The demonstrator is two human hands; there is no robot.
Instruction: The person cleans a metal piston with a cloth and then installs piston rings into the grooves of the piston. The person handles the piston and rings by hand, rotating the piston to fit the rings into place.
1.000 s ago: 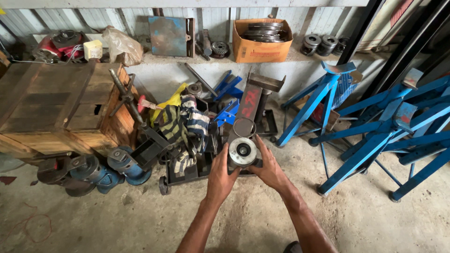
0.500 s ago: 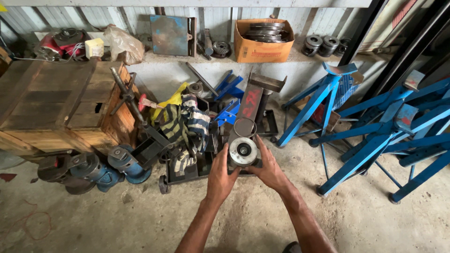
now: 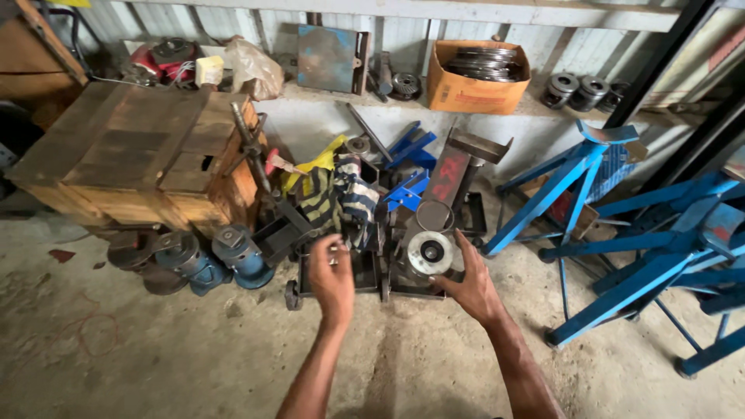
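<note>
We are in a workshop: bare concrete floor [image 3: 155,357], corrugated metal wall [image 3: 264,27], blue steel stands [image 3: 574,178] at the floor's right edge, a wooden crate [image 3: 132,155] at its left, a cardboard box [image 3: 473,77] of metal discs on the ledge.

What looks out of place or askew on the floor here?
A striped rag lies crumpled over metal parts beside the wooden crate. The right hand touches a round metal part; the left hand is off it.

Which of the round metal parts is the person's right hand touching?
The shiny silver disc-shaped part on the low dark tray, cupped by the right hand. The blue cylindrical parts lie apart on the floor, by the wooden crate.
</note>
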